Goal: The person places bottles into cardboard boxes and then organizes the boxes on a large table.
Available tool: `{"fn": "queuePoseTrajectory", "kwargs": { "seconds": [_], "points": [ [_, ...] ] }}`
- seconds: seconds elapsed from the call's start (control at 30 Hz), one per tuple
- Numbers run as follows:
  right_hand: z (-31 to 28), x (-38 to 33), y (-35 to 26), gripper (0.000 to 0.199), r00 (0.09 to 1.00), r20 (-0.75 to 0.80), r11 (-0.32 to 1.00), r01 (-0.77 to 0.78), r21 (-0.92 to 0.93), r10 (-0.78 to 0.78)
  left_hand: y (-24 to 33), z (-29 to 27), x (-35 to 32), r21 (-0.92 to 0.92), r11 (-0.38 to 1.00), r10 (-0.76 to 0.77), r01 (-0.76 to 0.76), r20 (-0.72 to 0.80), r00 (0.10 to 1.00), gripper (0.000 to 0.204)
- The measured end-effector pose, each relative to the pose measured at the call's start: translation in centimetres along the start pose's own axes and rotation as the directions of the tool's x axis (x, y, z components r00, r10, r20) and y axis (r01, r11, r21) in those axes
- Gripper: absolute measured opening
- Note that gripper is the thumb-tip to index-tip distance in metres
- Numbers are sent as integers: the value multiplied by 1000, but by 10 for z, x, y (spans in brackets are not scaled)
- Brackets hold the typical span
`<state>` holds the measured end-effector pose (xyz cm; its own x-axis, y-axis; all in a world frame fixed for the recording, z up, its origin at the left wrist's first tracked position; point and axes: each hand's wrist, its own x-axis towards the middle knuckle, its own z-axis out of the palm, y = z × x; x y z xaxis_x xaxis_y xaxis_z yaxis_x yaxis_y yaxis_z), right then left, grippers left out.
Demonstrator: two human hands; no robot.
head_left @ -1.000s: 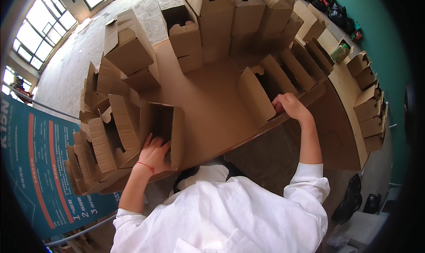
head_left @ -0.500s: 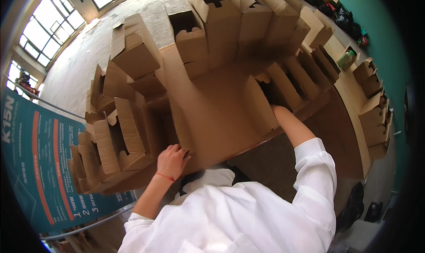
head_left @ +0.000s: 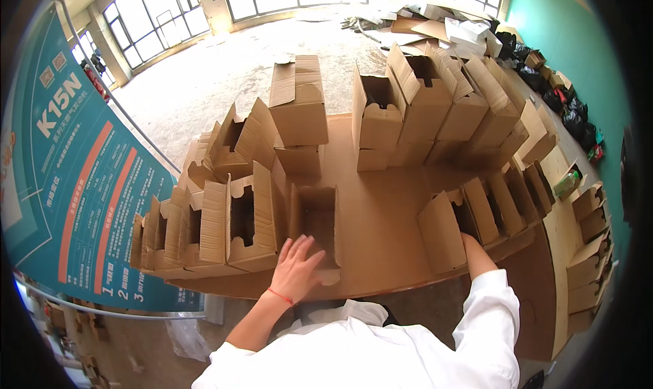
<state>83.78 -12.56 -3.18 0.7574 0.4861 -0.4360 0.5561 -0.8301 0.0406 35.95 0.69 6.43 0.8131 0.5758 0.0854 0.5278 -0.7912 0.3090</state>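
Note:
My left hand [head_left: 297, 266] has its fingers spread over the near edge of an open-topped cardboard box [head_left: 317, 229], with nothing gripped. To its left stands a row of upright brown cartons [head_left: 253, 227] with raised flaps. My right hand [head_left: 471, 247] reaches into or behind the nearest carton [head_left: 441, 231] of the row on the right; its fingers are hidden there, so what they touch does not show. All these cartons stand on a brown tabletop [head_left: 381, 253].
Taller cartons [head_left: 425, 96] line the table's far side, with a stacked carton [head_left: 298, 106] left of them. A wooden bench [head_left: 559, 280] with more cartons and a green bottle [head_left: 566, 183] runs along the right. A teal banner [head_left: 88, 185] stands at left; black bags [head_left: 578, 120] lie by the wall.
My left hand's fingers have gone from curled at the box's near edge to spread. My right hand stays at the right-hand carton. The view has tilted up, showing more floor and windows.

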Motion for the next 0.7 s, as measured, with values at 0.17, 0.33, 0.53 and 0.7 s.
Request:
{"fn": "queuePoseTrajectory", "kwargs": {
  "seconds": [0.17,0.33,0.53,0.7],
  "points": [
    [-32,-43,6,39,984,-151,995,97,-17,-99,-2,-3,-1,-26,987,-158,157,-54,986,80],
    [-117,-132,-17,58,905,-349,970,234,-66,-242,-3,0,4,-241,907,-363,346,-26,931,68],
    [-168,-214,-18,67,867,-429,768,450,456,-253,-24,13,-2,-192,942,-294,275,-76,953,44],
    [-102,-228,-61,80,764,-78,-122,-1,993,-641,-8,8,-3,-261,936,-264,237,-75,962,41]
  ]
}}
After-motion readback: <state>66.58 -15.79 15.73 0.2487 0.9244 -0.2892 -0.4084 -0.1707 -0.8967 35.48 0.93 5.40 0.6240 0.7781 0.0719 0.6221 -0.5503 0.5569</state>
